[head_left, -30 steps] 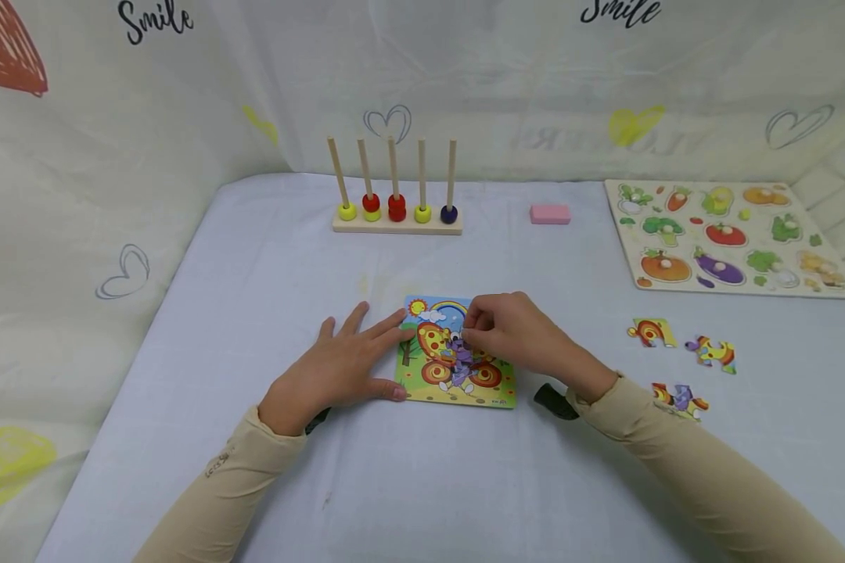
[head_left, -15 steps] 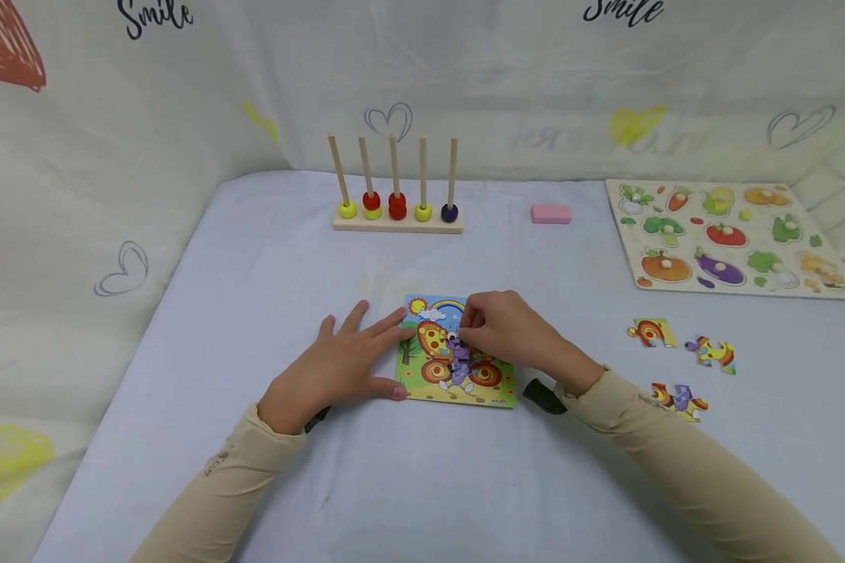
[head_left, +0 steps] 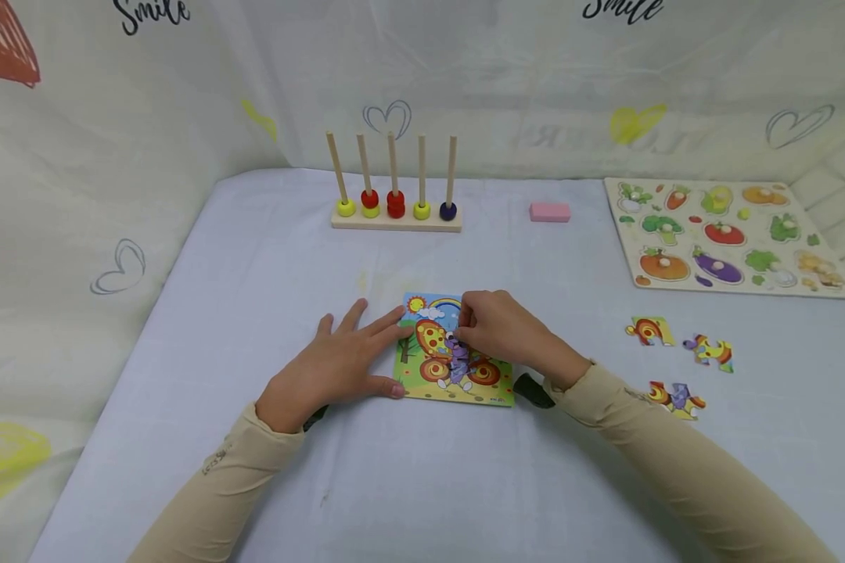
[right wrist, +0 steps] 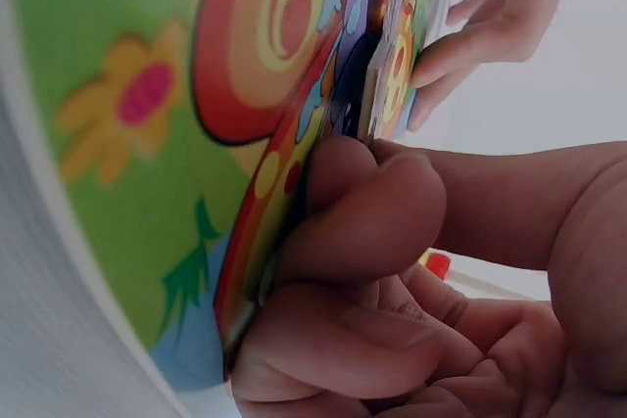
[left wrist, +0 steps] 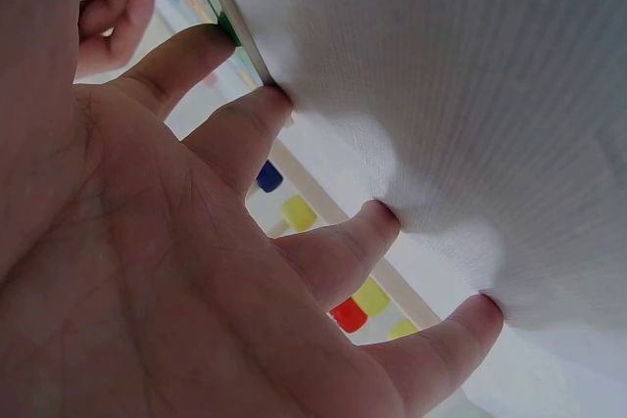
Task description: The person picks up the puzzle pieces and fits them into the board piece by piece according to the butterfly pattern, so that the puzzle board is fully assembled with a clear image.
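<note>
Three loose, multicoloured jigsaw pieces lay well right of the thin, square butterfly puzzle board, apart from each other. Board was flat on the white cloth. Left hand: fingers spread apart, thumb and index tip at the board's left margin, outer fingertips down on the cloth left of it. Right hand: thumb and index clamped on a yellow, red-dotted jigsaw piece at the board's upper middle; piece edge sat proud in the right wrist view, rest partly hidden. Both arms in beige sleeves.

Surface: faint yellowish stain just beyond the board, small dark mark left and nearer. Beyond the board: pale wooden bead stacker, five upright pegs, yellow, red and dark blue beads. Beyond and right: pink rectangular block; farther right, cream vegetable peg board.

Room: white printed fabric backdrop behind and left of the board. Black "Smile" lettering, thin outlined hearts, yellow hearts, cut-off red scribbled shape. Pale brick pattern far right.
</note>
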`<state>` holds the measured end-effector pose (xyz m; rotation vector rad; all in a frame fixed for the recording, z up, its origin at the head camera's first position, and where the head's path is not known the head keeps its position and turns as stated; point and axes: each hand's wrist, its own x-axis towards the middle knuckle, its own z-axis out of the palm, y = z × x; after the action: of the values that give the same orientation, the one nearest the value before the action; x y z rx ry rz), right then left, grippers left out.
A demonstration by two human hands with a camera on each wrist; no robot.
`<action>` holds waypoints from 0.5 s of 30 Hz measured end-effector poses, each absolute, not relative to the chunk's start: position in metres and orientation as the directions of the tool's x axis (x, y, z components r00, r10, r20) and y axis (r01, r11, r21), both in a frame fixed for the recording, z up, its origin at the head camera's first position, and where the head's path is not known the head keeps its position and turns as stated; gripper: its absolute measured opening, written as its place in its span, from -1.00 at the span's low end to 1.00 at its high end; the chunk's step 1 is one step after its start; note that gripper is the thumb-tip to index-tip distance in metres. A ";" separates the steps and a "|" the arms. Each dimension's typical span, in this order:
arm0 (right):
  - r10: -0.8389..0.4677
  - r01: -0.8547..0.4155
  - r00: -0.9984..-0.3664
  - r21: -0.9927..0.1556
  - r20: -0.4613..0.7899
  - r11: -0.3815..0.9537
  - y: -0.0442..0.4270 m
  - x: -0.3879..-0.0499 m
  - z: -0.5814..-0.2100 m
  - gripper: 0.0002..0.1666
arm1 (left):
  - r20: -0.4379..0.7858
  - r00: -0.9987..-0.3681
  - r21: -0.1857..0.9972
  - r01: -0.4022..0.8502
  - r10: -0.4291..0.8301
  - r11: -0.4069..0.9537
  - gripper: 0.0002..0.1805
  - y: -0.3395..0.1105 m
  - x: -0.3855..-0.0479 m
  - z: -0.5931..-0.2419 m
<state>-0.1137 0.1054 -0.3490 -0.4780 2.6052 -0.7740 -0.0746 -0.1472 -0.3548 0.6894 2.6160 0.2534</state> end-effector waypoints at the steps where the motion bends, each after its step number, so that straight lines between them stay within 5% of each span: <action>1: -0.419 -0.210 -0.870 -0.573 -0.261 0.792 0.105 -0.114 -0.349 -0.82 | -0.351 -0.788 0.275 0.429 0.505 0.860 0.02 -0.147 -0.075 -0.354; 15: -0.409 -0.175 -0.884 -0.649 -0.228 0.740 0.120 -0.112 -0.347 -0.86 | -0.362 -0.788 0.286 0.415 0.498 0.864 0.02 -0.148 -0.075 -0.354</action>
<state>-0.1117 0.1202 -0.3471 -0.4509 2.5849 -0.9129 -0.0748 -0.1479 -0.3542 0.6726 2.6055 0.2658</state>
